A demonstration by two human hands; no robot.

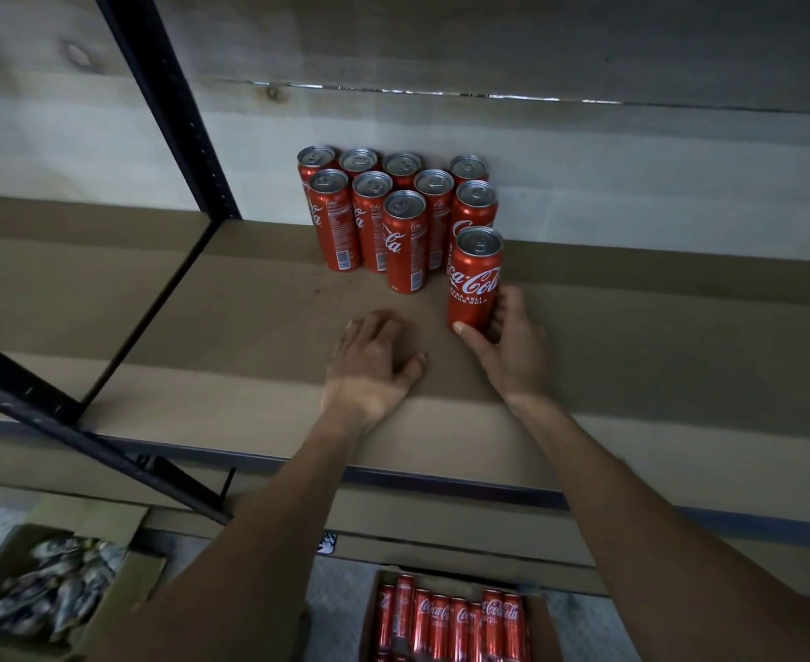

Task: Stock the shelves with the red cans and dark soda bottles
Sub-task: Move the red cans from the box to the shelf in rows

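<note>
Several tall red cans stand upright in a cluster at the back of the brown shelf board, against the wooden wall. One more red can stands at the cluster's front right; my right hand grips its lower part with thumb and fingers curled round it. My left hand rests palm down on the shelf just left of that can, holding nothing. On the floor below, an open cardboard box holds several more red cans lying side by side. No dark bottles are in view.
A black metal upright and a slanted black rail frame the shelf's left side. Another cardboard box with dark crumpled packets sits on the floor at the lower left. Bare shelf board extends left and right of the cans.
</note>
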